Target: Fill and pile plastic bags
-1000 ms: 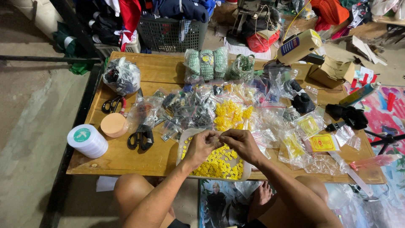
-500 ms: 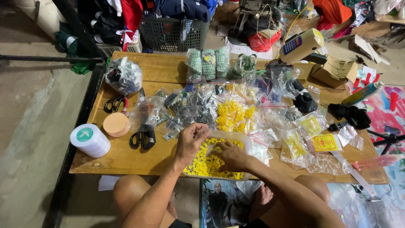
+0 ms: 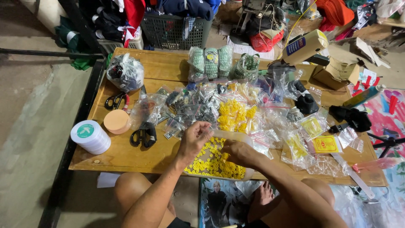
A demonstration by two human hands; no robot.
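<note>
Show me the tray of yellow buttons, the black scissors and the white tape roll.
Tray (image 3: 244, 138), head view, its far rim.
Black scissors (image 3: 143, 135), head view, the handles.
Tape roll (image 3: 86, 131), head view, top face.

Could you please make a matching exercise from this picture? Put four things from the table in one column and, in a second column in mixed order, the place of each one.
Things:
1. white tape roll
2. black-handled scissors
3. tray of yellow buttons
4. grey knotted bag

Places:
A. under both hands, at the near edge
B. far left corner of the table
C. near left corner of the table
D. just right of the round peach lid

Pairs: 1-C, 2-D, 3-A, 4-B
</note>
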